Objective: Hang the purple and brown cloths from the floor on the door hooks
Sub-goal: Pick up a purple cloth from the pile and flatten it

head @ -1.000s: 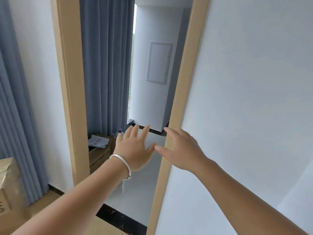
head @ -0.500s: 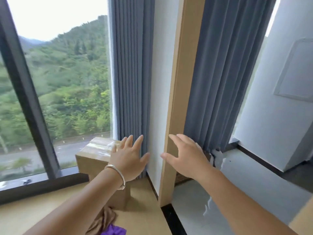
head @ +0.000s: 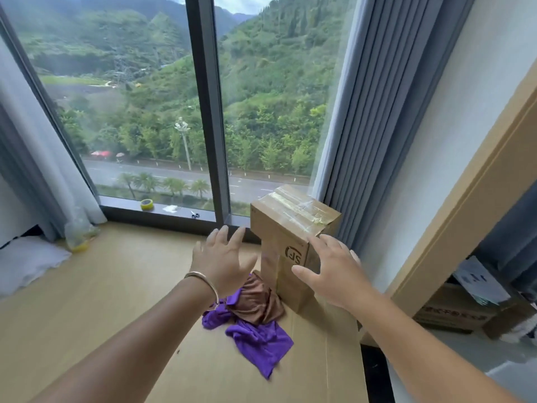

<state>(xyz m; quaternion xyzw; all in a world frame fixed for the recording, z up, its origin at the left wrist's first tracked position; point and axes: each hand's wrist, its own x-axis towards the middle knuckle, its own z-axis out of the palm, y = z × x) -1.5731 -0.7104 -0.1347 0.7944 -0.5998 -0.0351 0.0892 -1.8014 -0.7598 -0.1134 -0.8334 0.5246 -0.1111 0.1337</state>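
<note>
On the floor beside the cardboard box (head: 293, 242): purple cloth (head: 258, 341) and brown cloth (head: 255, 301), heaped together, untouched. Left hand (head: 222, 263) and right hand (head: 331, 274) spread above them, holding nothing. Pickup and hanging both remain; no door hooks visible.

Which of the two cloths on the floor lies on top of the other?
The brown cloth. It is bunched against the cardboard box and overlaps the purple cloth, which spreads out flatter beneath it and toward the camera.

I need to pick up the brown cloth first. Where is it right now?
In the head view, the brown cloth lies crumpled on the floor at centre, against the foot of the cardboard box, partly on top of the purple cloth.
</note>
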